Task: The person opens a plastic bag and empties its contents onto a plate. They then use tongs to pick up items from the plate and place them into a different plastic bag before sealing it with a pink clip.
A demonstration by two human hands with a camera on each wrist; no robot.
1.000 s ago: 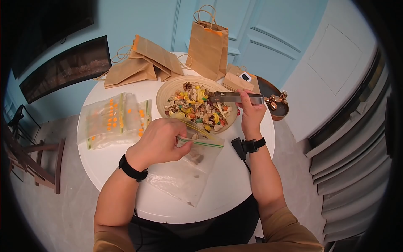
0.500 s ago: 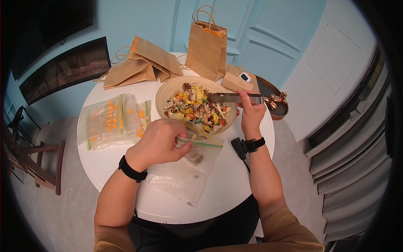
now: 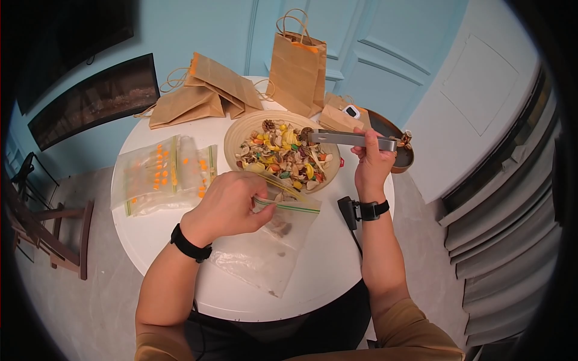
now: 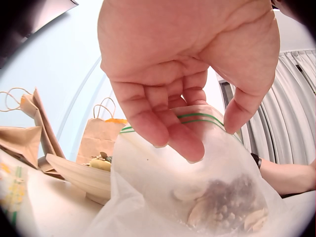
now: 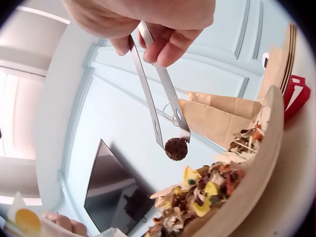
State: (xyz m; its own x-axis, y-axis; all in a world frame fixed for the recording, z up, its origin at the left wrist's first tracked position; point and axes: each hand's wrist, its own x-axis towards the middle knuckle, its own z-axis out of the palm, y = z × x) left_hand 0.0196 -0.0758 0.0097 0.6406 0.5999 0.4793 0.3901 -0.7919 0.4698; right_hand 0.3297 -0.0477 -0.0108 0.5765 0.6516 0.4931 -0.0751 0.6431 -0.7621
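My left hand (image 3: 226,201) pinches the green-striped top edge of a clear zip bag (image 3: 259,259) that lies toward the table's front. Dark and pale dried pieces (image 4: 222,205) show through its plastic in the left wrist view. With my right hand (image 3: 374,165) I hold metal tongs (image 3: 343,138) over the right side of a wide pale bowl (image 3: 236,135). Between the tong tips sits a round, rough dark-brown piece (image 5: 176,149), raised above the bowl's contents. Colourful potpourri (image 3: 277,157), with yellow, orange and green bits and a pine cone (image 3: 268,124), fills the bowl.
Flat zip bags with orange marks (image 3: 159,171) lie at the table's left. Along the back are tipped brown paper bags (image 3: 226,81) and an upright one (image 3: 295,75). A dark oval tray (image 3: 404,163) is at the right, beside a small white device (image 3: 351,111).
My right hand has moved right, bringing the tongs and the dark-brown piece up out of the potpourri. My left hand stays in place on the zip bag.
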